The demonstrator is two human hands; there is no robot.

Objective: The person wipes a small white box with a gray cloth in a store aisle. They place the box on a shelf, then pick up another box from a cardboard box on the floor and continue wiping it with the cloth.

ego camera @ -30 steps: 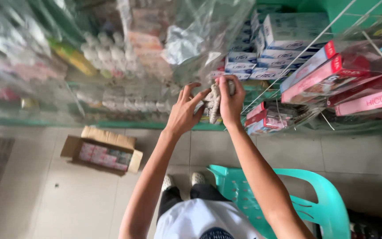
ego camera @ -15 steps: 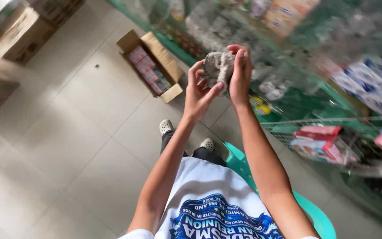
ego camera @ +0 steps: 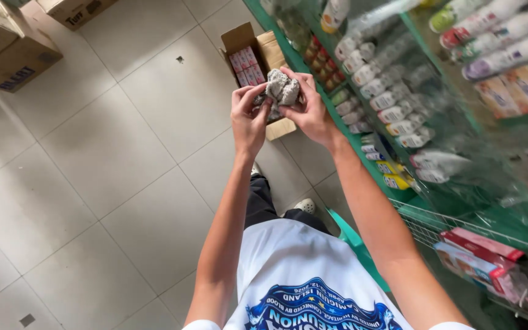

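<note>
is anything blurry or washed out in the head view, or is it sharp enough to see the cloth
Head view: the grey cloth between the left hand and right hand is fairly sharp; the shelf bottles at right are smeared and hazy; the floor tiles are evenly lit, without hard shadows.

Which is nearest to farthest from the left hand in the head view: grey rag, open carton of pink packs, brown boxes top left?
1. Grey rag: held in the left hand, with the right hand gripping it too.
2. Open carton: on the floor just beyond the hands, beside the green shelf.
3. Brown boxes: top left corner, well across the tiles.
</note>
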